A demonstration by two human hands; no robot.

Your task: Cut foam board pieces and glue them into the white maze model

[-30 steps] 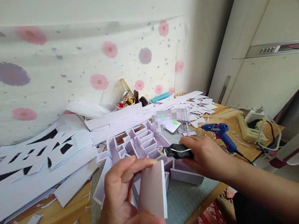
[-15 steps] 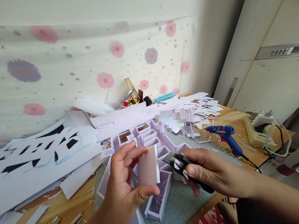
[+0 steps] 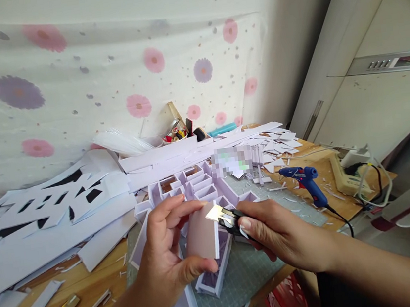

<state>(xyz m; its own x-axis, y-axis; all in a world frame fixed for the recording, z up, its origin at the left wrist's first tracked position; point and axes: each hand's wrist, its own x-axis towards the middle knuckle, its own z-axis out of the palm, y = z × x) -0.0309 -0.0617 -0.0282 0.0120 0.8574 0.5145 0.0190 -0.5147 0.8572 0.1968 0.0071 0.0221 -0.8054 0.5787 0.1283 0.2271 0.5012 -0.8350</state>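
Note:
Between its thumb and fingertips, my left hand (image 3: 169, 245) grips a small white foam board piece (image 3: 200, 236) by its top and bottom edges. My right hand (image 3: 274, 227) is wrapped round a black utility knife (image 3: 232, 221). Its bright blade lies at the upper right edge of the board piece; whether it cuts in I cannot tell. Beneath both hands, a white partitioned foam board model (image 3: 204, 192) rests on a green cutting mat (image 3: 240, 288). A narrow open box (image 3: 211, 284) on the mat holds thin scraps.
A blue hot glue gun (image 3: 305, 181) stands on the right beside a power strip (image 3: 349, 175). Cut white sheets (image 3: 43, 233) cover the left of the table. Small offcuts (image 3: 273, 142) and a tub of tools (image 3: 176, 134) are at the back.
My right hand has moved left and up, bringing the knife blade to the board piece's edge. My left hand still holds the piece. The view has shifted slightly.

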